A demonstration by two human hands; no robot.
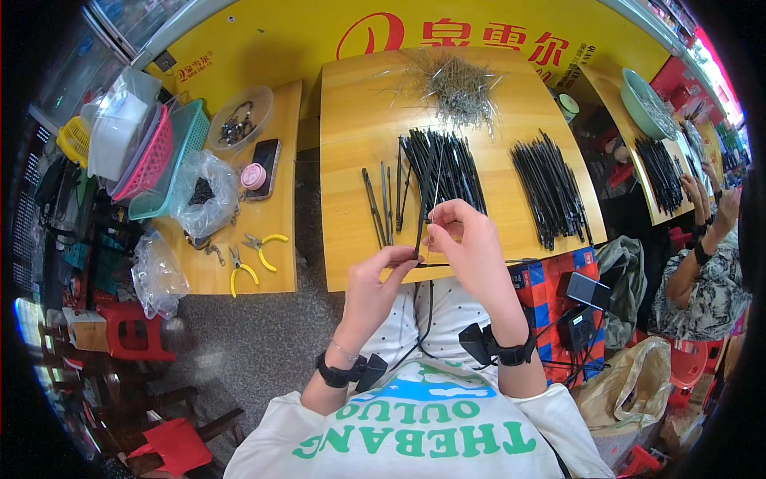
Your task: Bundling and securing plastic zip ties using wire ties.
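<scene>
My left hand point(373, 286) is closed, thumb and fingertips pinching the lower end of a thin black strip point(418, 233) near the table's front edge. Just above and to its right, my right hand point(471, 243) pinches what looks like a thin metal wire point(437, 180), which slants up in front of the pile. Behind the hands lies a thick pile of black strips point(459, 164), with a second bundle of black strips point(549, 191) to the right. Several loose strips point(372, 206) rest on the left. A tangled heap of thin metal wires point(463, 89) sits at the far side.
On the left table point(275, 275) are yellow-handled pliers point(266, 249), a phone point(270, 160), a pink round container point(253, 176), a clear plastic bag point(204, 195) and stacked baskets point(171, 164). At the right, a co-worker's hands point(706, 203) are near another table's black strips point(661, 177).
</scene>
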